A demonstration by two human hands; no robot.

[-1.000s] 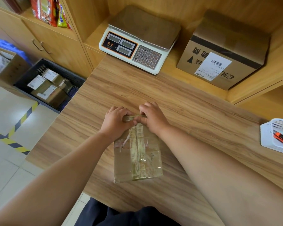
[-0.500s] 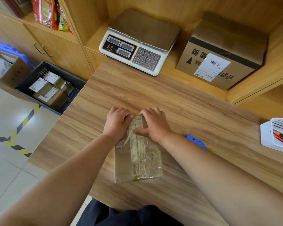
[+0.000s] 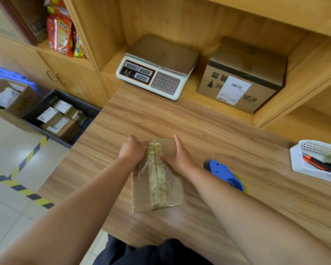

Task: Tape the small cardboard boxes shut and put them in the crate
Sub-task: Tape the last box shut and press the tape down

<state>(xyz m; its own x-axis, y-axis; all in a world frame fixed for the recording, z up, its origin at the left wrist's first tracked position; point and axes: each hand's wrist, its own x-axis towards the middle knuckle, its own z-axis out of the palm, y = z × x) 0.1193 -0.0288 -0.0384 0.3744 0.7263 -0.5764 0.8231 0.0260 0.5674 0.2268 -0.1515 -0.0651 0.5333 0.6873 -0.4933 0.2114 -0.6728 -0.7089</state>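
Brown taped box [image 3: 157, 186] lies flat on the wooden table [image 3: 237, 150], well apart from the crate [image 3: 80, 103] on the floor. The left hand [image 3: 133, 150] curls over its far left corner, gripping. The right hand [image 3: 180, 157] lies straight-fingered along the far right edge, thumb pressing the top.

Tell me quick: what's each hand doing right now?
Left hand: closed, fingers curled over the far end of the small cardboard box.
Right hand: open, straight fingers against the box's right side, thumb on top.
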